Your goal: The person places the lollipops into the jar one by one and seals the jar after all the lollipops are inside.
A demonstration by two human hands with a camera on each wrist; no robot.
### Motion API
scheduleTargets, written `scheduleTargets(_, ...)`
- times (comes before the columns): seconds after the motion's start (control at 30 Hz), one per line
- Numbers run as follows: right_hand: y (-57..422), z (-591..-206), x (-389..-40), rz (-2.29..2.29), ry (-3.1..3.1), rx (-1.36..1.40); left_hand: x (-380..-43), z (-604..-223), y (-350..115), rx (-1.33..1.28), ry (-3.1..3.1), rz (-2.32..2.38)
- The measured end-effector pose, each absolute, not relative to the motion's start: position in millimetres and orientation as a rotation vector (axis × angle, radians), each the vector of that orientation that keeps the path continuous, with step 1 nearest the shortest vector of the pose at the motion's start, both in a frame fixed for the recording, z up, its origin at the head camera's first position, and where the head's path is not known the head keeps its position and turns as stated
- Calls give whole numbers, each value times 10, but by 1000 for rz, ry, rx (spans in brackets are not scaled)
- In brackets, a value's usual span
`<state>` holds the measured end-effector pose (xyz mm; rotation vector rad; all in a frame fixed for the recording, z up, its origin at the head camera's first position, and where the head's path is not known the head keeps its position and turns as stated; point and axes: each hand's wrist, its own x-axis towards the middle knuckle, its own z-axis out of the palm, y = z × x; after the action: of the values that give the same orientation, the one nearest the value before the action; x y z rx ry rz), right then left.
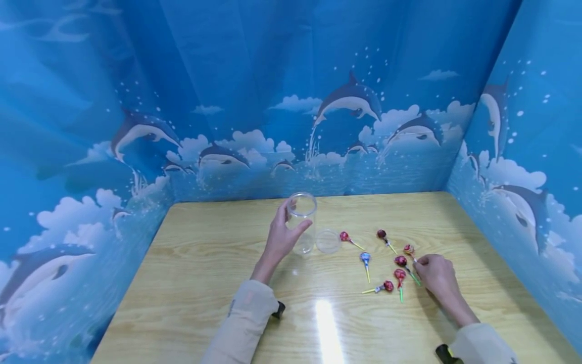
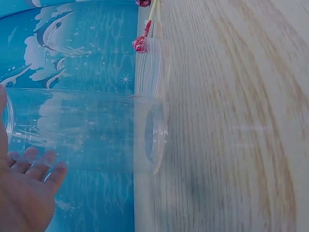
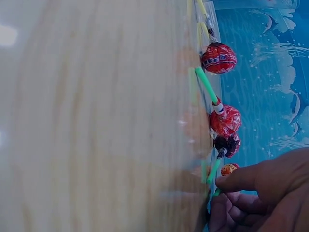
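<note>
My left hand [image 1: 282,238] grips a clear plastic jar [image 1: 303,230], thumb on the near side and fingers round the far side. The jar stands upright on the table, its mouth uncovered. A round clear lid [image 1: 328,241] lies just right of it. On the right, my right hand [image 1: 437,277] pinches the stick of a red-and-orange lollipop [image 1: 409,249]; in the right wrist view the fingers partly hide this lollipop [image 3: 229,169]. Close by lie a dark red lollipop [image 1: 400,261] and a red lollipop [image 1: 399,274], both on green sticks.
More wrapped lollipops are scattered on the wooden table [image 1: 204,263]: a blue one [image 1: 366,257], a red one [image 1: 344,236] beside the lid, a dark one [image 1: 381,234] farther back and another red one [image 1: 388,286] nearer. A dolphin-printed curtain [image 1: 254,101] borders the table.
</note>
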<state>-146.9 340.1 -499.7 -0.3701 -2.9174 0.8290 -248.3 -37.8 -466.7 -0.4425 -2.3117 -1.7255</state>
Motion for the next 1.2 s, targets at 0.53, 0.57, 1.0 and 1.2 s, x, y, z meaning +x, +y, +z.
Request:
scheduleTargets(0.53, 3385, -4890, -1437, 861, -2828, -293, -2510, -4707, -404, -502, -2283, -1731)
scheduleTargets(0.57, 3375, -4867, -1434, 867, -2822, -289, -2511, -4705, -405, -505, -2282, -1734)
scheduleTargets(1.0, 3188, -4525, -1431, 915, -2676, -208, -2508, -4700, -398, -508, -2281, -1756)
scheduleTargets(1.2, 3111, -4379, -1442, 920, -2638, -220, -2511, -4711, -402, -505, -2291, -1762)
